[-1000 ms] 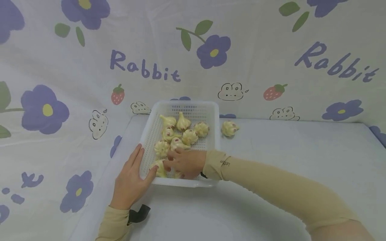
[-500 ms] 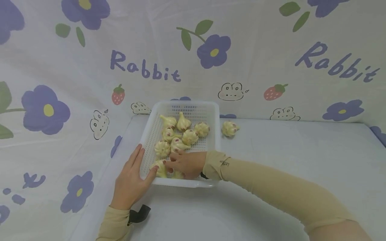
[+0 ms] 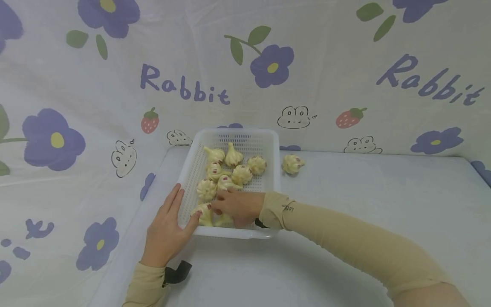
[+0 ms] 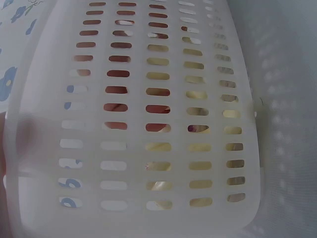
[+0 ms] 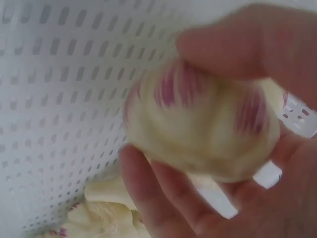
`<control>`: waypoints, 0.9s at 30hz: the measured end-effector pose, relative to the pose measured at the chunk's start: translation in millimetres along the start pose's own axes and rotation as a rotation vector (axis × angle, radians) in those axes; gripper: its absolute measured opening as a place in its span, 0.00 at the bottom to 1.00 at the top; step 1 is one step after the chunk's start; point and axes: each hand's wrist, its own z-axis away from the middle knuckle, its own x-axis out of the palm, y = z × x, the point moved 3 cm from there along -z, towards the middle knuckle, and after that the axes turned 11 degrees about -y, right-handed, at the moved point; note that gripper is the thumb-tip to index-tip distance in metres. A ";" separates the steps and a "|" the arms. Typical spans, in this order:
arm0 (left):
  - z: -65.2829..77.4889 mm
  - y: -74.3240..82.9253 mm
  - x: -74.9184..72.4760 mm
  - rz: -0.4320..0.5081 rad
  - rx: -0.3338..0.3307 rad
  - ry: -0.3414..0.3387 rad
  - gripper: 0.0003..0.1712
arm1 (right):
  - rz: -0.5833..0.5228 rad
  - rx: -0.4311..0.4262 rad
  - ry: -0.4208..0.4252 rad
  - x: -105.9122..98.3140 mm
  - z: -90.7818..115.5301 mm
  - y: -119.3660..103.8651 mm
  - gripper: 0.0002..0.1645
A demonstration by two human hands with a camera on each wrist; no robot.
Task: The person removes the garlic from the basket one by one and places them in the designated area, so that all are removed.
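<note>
While the basket (image 3: 238, 233) is gripped at its left side by the left hand (image 3: 165, 232), a garlic (image 5: 198, 129) is grasped inside the near end by the right hand's (image 3: 239, 207) fingers (image 5: 146, 191).

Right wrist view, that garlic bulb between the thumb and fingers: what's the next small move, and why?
I'd probably raise the held bulb slightly, straight up. The right hand has thumb and fingers around it, another bulb lies close by, and the left hand at the rim of the basket could help keep it steady.
</note>
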 end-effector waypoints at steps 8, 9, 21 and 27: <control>-0.8 1.4 0.0 -0.002 0.020 0.022 0.44 | -0.042 -0.008 0.104 -6.7 3.9 1.3 0.27; -0.8 1.5 0.0 -0.002 0.020 0.021 0.44 | -0.047 -0.014 0.122 -8.0 5.0 1.2 0.27; 0.2 4.0 -1.6 0.003 0.004 0.001 0.45 | -0.075 -0.088 0.313 -27.0 25.8 3.6 0.26; 1.5 2.0 -0.9 0.014 -0.015 -0.021 0.46 | -0.108 -0.106 0.347 -29.9 33.0 5.6 0.25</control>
